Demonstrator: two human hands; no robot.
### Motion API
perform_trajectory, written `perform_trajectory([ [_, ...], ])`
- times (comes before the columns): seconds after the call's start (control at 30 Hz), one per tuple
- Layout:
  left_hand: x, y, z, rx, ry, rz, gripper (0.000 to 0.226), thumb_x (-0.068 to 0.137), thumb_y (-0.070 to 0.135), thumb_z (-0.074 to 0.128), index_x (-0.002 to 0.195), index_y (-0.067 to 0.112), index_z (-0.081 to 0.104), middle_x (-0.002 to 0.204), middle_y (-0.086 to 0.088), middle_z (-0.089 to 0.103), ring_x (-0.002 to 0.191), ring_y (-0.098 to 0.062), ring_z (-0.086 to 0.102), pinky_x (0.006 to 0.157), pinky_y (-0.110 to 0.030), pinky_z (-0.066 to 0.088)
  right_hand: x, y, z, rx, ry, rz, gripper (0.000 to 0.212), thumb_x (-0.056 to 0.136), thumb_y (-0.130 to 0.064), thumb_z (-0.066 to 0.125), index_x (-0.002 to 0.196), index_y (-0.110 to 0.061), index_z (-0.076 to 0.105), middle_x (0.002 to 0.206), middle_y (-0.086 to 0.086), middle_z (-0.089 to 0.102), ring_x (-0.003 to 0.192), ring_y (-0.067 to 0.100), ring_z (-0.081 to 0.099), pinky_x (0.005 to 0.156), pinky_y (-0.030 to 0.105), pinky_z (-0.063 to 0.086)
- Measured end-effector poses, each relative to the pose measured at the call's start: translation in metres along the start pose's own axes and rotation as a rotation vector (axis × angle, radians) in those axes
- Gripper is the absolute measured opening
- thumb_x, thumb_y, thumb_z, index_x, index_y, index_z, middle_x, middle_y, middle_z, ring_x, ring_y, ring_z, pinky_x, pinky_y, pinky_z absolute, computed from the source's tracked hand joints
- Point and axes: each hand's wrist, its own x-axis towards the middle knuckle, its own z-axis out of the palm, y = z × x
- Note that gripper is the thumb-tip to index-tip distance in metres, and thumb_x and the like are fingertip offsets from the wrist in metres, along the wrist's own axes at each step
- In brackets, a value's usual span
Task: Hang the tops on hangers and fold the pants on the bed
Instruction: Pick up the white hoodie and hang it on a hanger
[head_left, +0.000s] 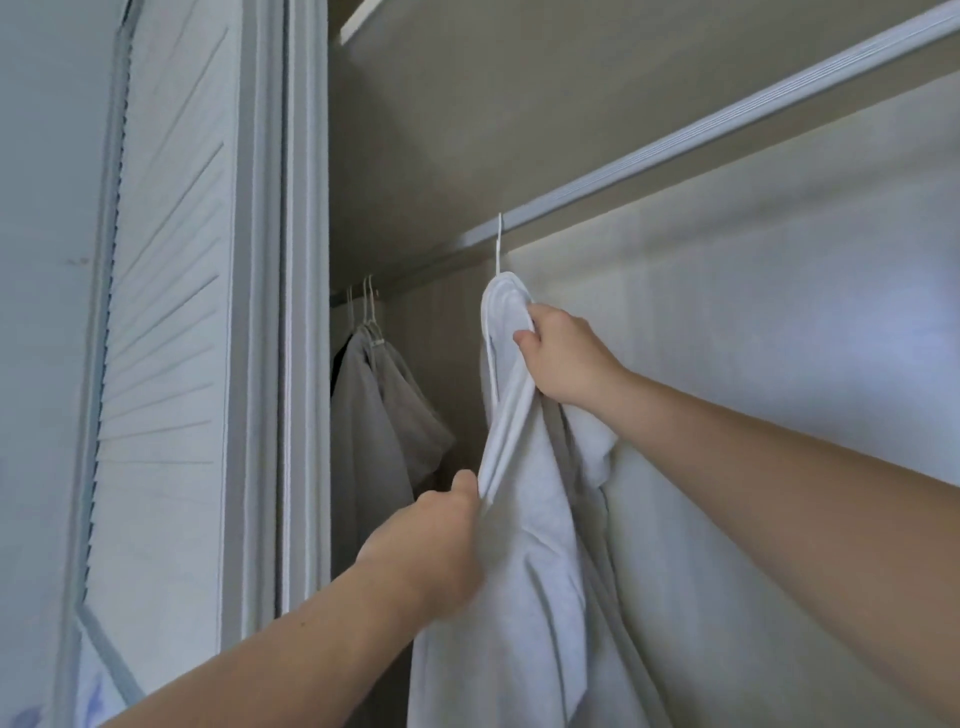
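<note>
A white top (524, 545) hangs on a white hanger whose hook (500, 244) sits on the closet rail (675, 150). My right hand (566, 358) grips the top at its collar, just below the hook. My left hand (441, 540) pinches the shirt's left edge lower down, at shoulder or sleeve level. The hanger's body is hidden inside the fabric. No pants or bed are in view.
Grey tops (384, 415) hang on white wire hangers (366, 306) deeper in the closet at the left. A white louvred door (166, 312) stands folded at the left. A pale closet door panel (779, 364) fills the right side behind the shirt.
</note>
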Motion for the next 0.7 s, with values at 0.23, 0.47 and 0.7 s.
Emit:
perform_trajectory([
  [0.23, 0.031, -0.021, 0.004, 0.126, -0.064, -0.166, 0.066, 0.092, 0.005, 0.049, 0.150, 0.018, 0.019, 0.095, -0.001, 0.046, 0.083, -0.023, 0.058, 0.068, -0.036, 0.052, 0.050, 0.004, 0.077, 0.183, -0.119, -0.010, 0.016, 0.104, -0.025, 0.045, 0.108, -0.012, 0.054, 0.111, 0.020, 0.061, 0.098, 0.035, 0.058, 0.075, 0.033, 0.041],
  [0.47, 0.050, -0.038, -0.002, 0.367, -0.090, -0.338, 0.042, 0.099, 0.008, 0.049, 0.140, 0.009, 0.039, 0.130, -0.011, 0.054, 0.115, -0.032, 0.058, 0.084, -0.040, 0.046, 0.089, -0.009, 0.147, 0.304, -0.157, 0.031, 0.020, 0.103, -0.022, 0.049, 0.113, -0.009, 0.061, 0.116, 0.023, 0.061, 0.099, 0.043, 0.063, 0.078, 0.046, 0.057],
  [0.7, 0.063, -0.051, -0.002, 0.526, -0.254, -0.493, 0.048, 0.098, 0.006, 0.052, 0.145, 0.006, 0.038, 0.139, -0.014, 0.051, 0.126, -0.034, 0.053, 0.097, -0.045, 0.045, 0.108, -0.032, 0.204, 0.379, -0.258, 0.053, 0.037, 0.104, -0.025, 0.044, 0.138, -0.009, 0.049, 0.136, 0.022, 0.054, 0.116, 0.040, 0.059, 0.093, 0.051, 0.054],
])
